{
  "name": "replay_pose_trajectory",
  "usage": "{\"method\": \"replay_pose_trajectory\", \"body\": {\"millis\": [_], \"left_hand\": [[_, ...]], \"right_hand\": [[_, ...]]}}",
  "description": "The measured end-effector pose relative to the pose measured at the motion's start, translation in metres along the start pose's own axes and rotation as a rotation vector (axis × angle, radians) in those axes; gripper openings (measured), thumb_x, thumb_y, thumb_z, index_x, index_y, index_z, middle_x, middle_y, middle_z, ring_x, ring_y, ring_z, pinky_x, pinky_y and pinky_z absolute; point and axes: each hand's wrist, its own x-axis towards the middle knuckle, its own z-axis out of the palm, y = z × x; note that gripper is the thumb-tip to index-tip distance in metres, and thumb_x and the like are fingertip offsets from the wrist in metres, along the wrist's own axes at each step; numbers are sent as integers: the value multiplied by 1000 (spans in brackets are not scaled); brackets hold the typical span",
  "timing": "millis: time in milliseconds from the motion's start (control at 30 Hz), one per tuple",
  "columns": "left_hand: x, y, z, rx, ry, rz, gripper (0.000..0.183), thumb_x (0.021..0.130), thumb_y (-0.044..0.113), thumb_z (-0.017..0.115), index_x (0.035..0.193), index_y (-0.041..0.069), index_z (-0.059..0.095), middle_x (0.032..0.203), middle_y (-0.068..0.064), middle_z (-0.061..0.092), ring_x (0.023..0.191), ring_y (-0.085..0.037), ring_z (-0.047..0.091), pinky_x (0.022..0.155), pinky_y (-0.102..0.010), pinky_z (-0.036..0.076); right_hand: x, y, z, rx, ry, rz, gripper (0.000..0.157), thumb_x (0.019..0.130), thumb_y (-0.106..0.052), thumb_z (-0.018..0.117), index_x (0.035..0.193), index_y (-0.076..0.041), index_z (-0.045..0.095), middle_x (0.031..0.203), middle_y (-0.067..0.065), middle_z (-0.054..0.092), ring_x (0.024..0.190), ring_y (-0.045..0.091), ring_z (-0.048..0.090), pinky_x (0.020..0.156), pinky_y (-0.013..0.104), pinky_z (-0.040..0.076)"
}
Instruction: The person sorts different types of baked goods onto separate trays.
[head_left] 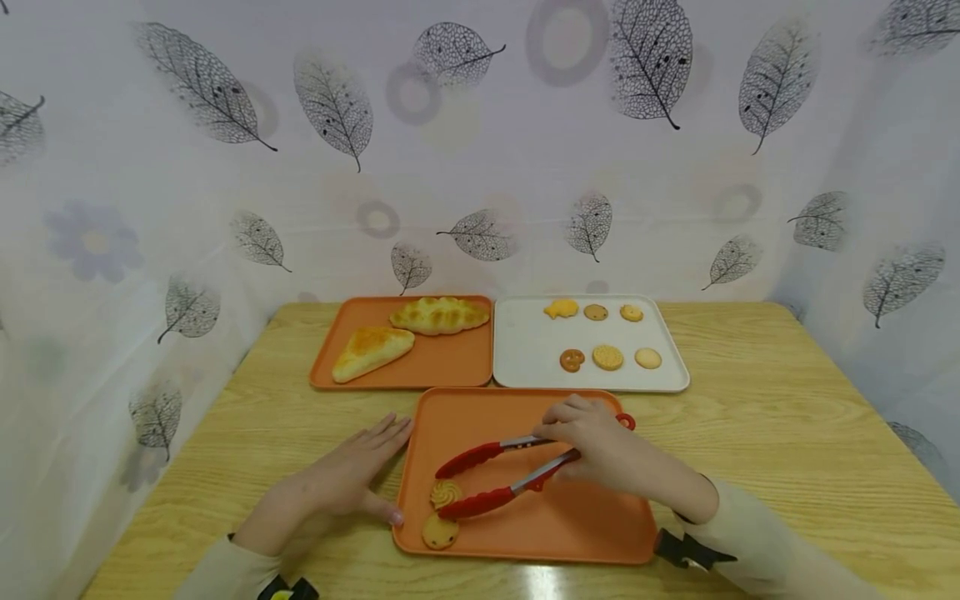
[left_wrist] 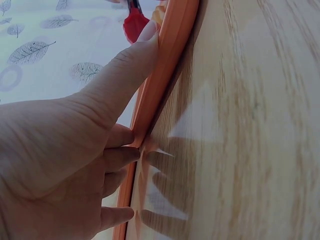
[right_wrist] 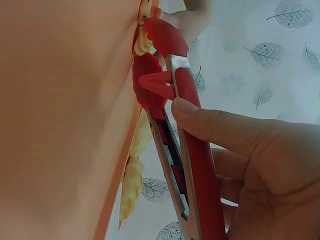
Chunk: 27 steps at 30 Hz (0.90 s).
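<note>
My right hand grips a pair of red-tipped metal tongs over the near orange tray. Their tips stand apart around a swirled cookie at the tray's left side; whether they touch it I cannot tell. Just below it on the tray lies a round cookie with small dark spots, close to the lower tong tip. My left hand lies with fingers straight at the tray's left edge. In the left wrist view its thumb and fingertips touch the orange rim.
Behind, another orange tray holds a triangular bread and a braided bread. Beside it a white tray carries several small cookies, among them a pretzel and a fish-shaped one. All stand on a wooden table before a leaf-patterned cloth.
</note>
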Motion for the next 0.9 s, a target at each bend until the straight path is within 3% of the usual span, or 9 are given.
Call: {"method": "replay_pose_trajectory", "body": {"millis": [367, 700, 900], "left_hand": [[1, -1, 2, -1, 3, 6, 122, 69, 68, 71, 157, 6, 15, 164, -16, 13, 152, -39, 7, 116, -66, 17], [0, 0, 1, -9, 2, 4, 121, 69, 68, 71, 157, 6, 14, 164, -17, 13, 152, -39, 7, 116, -66, 18], [-1, 1, 0, -10, -1, 6, 121, 70, 67, 72, 157, 5, 15, 163, -17, 13, 151, -39, 7, 115, -66, 18]], "right_hand": [[0, 3, -2, -2, 14, -10, 44, 68, -22, 88, 109, -12, 74, 104, -2, 66, 97, 18, 54, 78, 36, 46], [0, 12, -12, -54, 93, 39, 45, 68, -20, 88, 110, -11, 74, 103, 0, 67, 95, 20, 55, 68, 27, 36], [-2, 17, -20, -107, 164, 74, 49, 67, -20, 89, 111, -9, 73, 102, 2, 66, 96, 22, 56, 68, 33, 40]]}}
